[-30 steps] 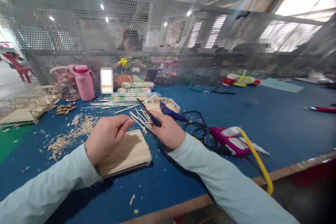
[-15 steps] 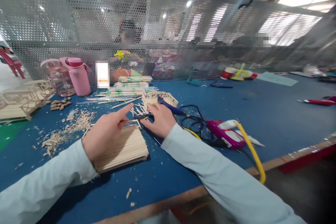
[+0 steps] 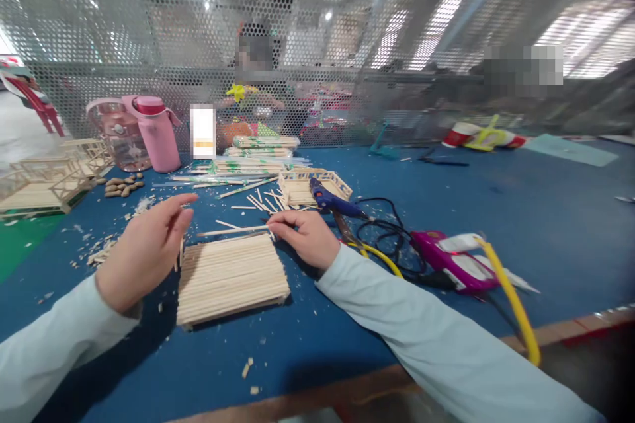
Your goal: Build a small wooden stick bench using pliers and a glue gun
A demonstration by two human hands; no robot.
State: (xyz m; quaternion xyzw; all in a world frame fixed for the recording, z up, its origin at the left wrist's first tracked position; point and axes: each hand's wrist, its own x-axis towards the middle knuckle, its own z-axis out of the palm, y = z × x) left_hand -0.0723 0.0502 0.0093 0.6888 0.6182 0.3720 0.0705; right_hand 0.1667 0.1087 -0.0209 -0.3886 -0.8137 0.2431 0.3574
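Observation:
A raft-like panel of pale wooden sticks (image 3: 231, 277) rests on the blue table in front of me. Along its far edge lies a thin wooden stick (image 3: 233, 231), its right end pinched between the thumb and finger of my right hand (image 3: 310, 238). My left hand (image 3: 143, 251) hovers at the panel's left side, thumb and fingers apart, holding nothing. Short upright sticks (image 3: 180, 254) show at the panel's far left corner, partly behind that hand. Just beyond my right hand, a blue glue gun (image 3: 337, 201) leans against a small stick tray (image 3: 297, 192) with a railing.
Loose cut sticks (image 3: 258, 199) and bagged stick bundles (image 3: 262, 152) lie beyond the panel. A pink bottle (image 3: 157, 139), nuts in shells (image 3: 122, 186) and stick models (image 3: 47, 182) stand left. On the right are yellow-handled pliers (image 3: 370, 251), black cable and a magenta power strip (image 3: 451, 261).
My left hand has drawn back left from over the panel, baring its top. My right hand has come nearer, off the glue gun area, and now pinches a stick at the panel's far edge.

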